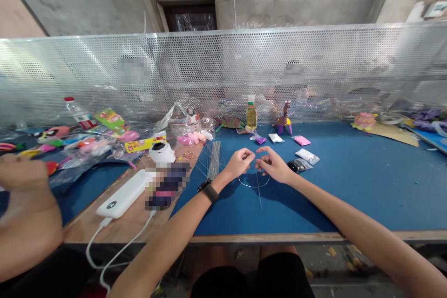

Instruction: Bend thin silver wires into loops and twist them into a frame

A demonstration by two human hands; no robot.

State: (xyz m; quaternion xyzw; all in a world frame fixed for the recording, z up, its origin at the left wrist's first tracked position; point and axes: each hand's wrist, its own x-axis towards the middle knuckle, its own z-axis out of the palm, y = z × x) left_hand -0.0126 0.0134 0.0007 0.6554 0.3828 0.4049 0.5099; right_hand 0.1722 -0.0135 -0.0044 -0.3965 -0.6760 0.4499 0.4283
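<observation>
My left hand (240, 162), with a dark band on its wrist, is closed in a pinch above the blue table mat. Close beside it, my right hand (274, 165) has its fingers curled, also closed. A thin pale wire (254, 186) sags in a loop below the two hands, one side running up to each. Another straight thin wire (260, 198) crosses this loop and points toward the table's front edge; its upper end is hard to make out. Left of my left hand lies a bundle of straight thin wires (214, 160). Just beyond my right hand are small packets, one black (299, 165) and one white (308, 156).
A white power bank (122, 195) with cables and a phone (167, 186) lie on the left wooden strip. Behind stand an oil bottle (251, 114) and a purple-yellow figure (284, 121). Another person's arm (28, 214) is at far left. A perforated metal screen (223, 65) bounds the back.
</observation>
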